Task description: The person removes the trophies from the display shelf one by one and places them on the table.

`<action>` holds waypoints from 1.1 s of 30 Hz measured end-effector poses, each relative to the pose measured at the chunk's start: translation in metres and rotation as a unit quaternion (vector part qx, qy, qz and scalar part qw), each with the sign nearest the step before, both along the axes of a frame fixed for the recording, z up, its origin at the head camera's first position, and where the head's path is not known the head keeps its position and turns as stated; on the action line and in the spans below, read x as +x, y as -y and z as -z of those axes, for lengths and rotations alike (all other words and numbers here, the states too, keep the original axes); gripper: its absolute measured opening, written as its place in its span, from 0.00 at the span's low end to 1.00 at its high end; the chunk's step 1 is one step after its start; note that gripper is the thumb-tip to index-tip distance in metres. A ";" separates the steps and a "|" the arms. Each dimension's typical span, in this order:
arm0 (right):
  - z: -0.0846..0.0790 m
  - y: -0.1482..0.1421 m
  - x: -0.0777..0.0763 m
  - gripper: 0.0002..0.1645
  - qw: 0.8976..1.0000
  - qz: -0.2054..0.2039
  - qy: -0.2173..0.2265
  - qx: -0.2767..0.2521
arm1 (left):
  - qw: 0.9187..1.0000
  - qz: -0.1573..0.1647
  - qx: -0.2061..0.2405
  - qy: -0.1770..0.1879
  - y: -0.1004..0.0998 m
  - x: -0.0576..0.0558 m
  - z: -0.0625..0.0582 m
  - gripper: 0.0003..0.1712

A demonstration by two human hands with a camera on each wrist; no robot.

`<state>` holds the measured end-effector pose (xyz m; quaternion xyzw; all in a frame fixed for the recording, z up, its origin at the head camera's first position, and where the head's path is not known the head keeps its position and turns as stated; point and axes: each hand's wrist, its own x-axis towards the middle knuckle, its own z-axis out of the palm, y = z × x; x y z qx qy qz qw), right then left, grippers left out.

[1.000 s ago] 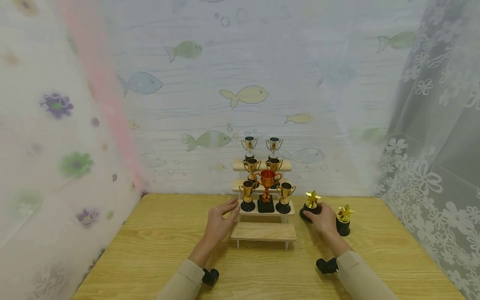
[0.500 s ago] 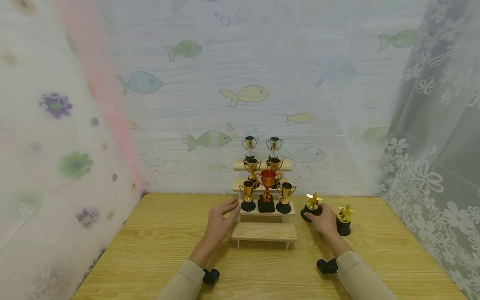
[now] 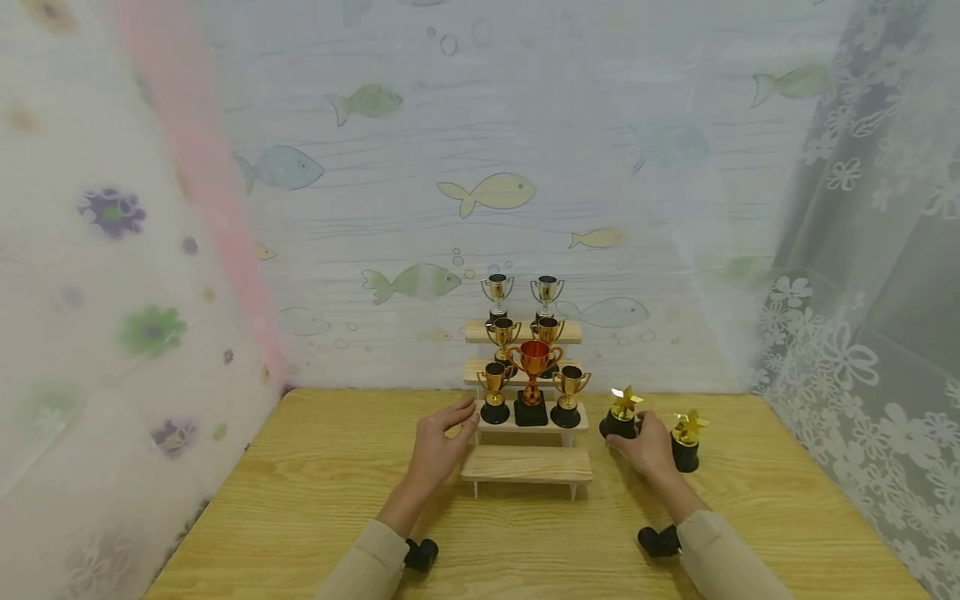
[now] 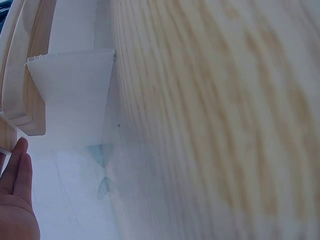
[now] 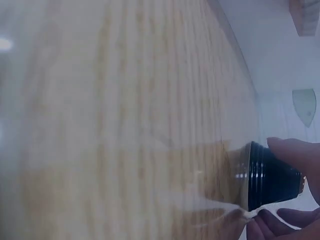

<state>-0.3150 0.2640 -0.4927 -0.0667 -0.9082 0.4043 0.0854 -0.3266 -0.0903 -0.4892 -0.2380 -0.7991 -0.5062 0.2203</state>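
My right hand [image 3: 647,444] is at a gold star trophy [image 3: 624,403] on the table, right of the wooden stepped stand [image 3: 527,463]. Its thumb and fingers are curled around the black base [image 5: 272,176], whose lower rim sits at the tabletop in the right wrist view. My left hand [image 3: 441,440] is by the stand's left side, fingers extended and fingertips right at the end of a step [image 4: 34,95]. Two small gold cups and, between them, a larger orange-red cup [image 3: 533,360] stand on that step. Several more cups fill the two higher steps; the lowest bears nothing.
A second star trophy [image 3: 686,442] stands just right of my right hand, near its wrist. Black wrist camera mounts show beside both sleeves. Behind the table [image 3: 330,467] hangs a fish-patterned curtain [image 3: 487,233]; lace flowers [image 3: 847,358] line the right.
My right hand has drawn slightly back toward me along the star trophy's base, uncovering more of it. The trophy stays nearly in place. My left hand has not moved.
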 end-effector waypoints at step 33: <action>-0.015 0.001 0.051 0.39 0.999 -0.040 0.011 0.027 | 1.000 0.001 0.003 0.011 0.001 0.001 -0.002 0.18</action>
